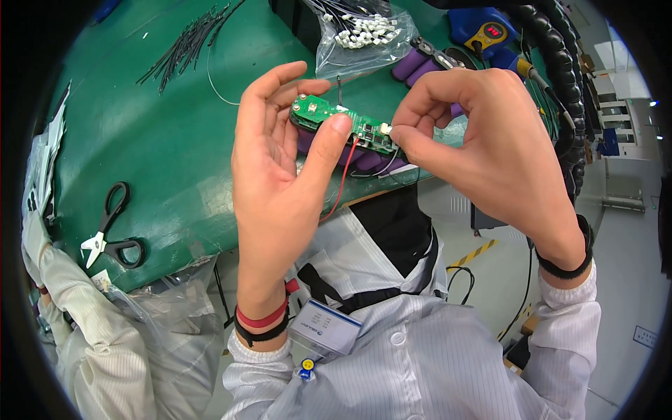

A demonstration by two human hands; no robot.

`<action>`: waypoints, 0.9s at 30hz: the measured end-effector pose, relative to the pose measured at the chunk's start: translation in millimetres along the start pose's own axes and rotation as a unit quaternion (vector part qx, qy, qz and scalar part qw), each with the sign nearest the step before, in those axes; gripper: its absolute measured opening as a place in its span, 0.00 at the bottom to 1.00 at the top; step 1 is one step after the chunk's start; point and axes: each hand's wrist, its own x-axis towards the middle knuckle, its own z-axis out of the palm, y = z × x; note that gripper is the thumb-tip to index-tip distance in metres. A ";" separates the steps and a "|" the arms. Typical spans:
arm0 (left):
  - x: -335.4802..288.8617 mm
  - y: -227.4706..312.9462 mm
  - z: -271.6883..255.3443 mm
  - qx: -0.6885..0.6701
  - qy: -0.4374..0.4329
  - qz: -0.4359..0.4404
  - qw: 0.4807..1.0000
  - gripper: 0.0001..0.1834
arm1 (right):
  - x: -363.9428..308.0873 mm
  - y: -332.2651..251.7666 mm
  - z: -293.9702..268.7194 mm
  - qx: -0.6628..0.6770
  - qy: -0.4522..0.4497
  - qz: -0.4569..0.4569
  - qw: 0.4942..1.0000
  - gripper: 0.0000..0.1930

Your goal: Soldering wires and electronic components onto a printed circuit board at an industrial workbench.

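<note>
My left hand [280, 168] grips a battery pack of purple cells [365, 162] with a green circuit board [322, 110] on top; its thumb presses on the board. A red wire [343, 180] hangs from the board toward my lap. At the board's right end, my right hand [469, 133] has thumb and forefinger pinched at a small white connector [386, 129]. Part of that connector is hidden by the fingertips. The pack is held over the near edge of the green table [189, 168].
Black-handled scissors [112, 234] lie at left, near another person's sleeve [91, 308]. Farther back are black cables [189, 49], a plastic bag of white-ended wires [364, 35] and more purple cells [420, 63]. A blue soldering station [483, 31] stands at the back right.
</note>
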 end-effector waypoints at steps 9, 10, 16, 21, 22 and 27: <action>1.2 1.4 -2.0 -0.028 -0.001 -0.014 1.000 0.30 | -1.9 -1.0 1.1 0.011 0.005 0.005 1.000 0.06; 1.2 1.0 -2.3 -0.033 -0.005 -0.012 0.999 0.30 | -2.0 -0.7 1.4 0.009 0.010 -0.002 1.000 0.06; 4.5 0.5 -4.2 -0.052 -0.028 -0.015 0.998 0.31 | 12.6 0.6 -12.5 -0.043 -0.067 -0.044 0.996 0.07; 12.2 -1.5 -5.7 -0.040 -0.050 0.009 0.998 0.30 | 30.6 -20.8 -26.9 -0.025 -0.152 0.007 0.988 0.05; 12.8 -2.2 -5.1 -0.032 -0.052 0.016 0.998 0.30 | 32.3 -20.0 -27.1 -0.041 -0.147 -0.029 0.988 0.05; 9.9 -0.8 -2.3 -0.052 -0.042 0.001 0.998 0.31 | 55.8 -39.6 -43.8 -0.106 -0.218 -0.101 0.965 0.07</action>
